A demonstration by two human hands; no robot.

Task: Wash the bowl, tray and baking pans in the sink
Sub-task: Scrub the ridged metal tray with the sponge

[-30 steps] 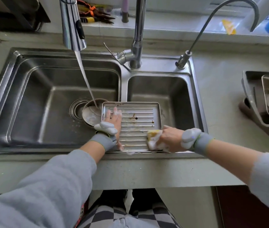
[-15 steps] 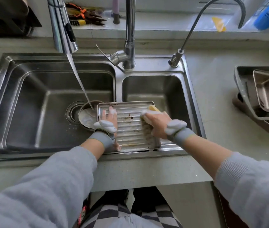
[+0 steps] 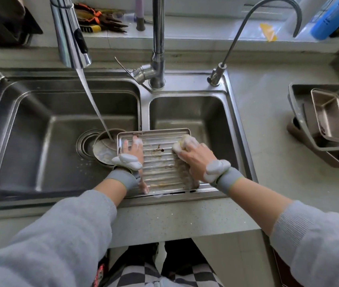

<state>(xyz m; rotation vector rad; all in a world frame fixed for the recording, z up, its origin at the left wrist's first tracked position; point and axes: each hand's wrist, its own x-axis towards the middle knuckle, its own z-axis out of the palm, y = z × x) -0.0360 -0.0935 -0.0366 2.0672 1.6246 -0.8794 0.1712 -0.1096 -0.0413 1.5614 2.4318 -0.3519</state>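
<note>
Ribbed steel tray (image 3: 160, 162), lengthwise front-to-back

A pale grey-green tabletop (image 3: 268, 125) runs around the double steel sink (image 3: 9, 96) and drops to a flat front edge at 6 o'clock. Along 12 o'clock a light ledge (image 3: 195, 32) lies in bright daylight, with pliers (image 3: 100, 17) at 11 o'clock and a blue container (image 3: 330, 21) at 1 o'clock. A tall tap (image 3: 158, 38) and a thin curved spout (image 3: 268, 9) rise behind the sink. A dark object (image 3: 3, 23) fills the 10 o'clock corner.
</note>
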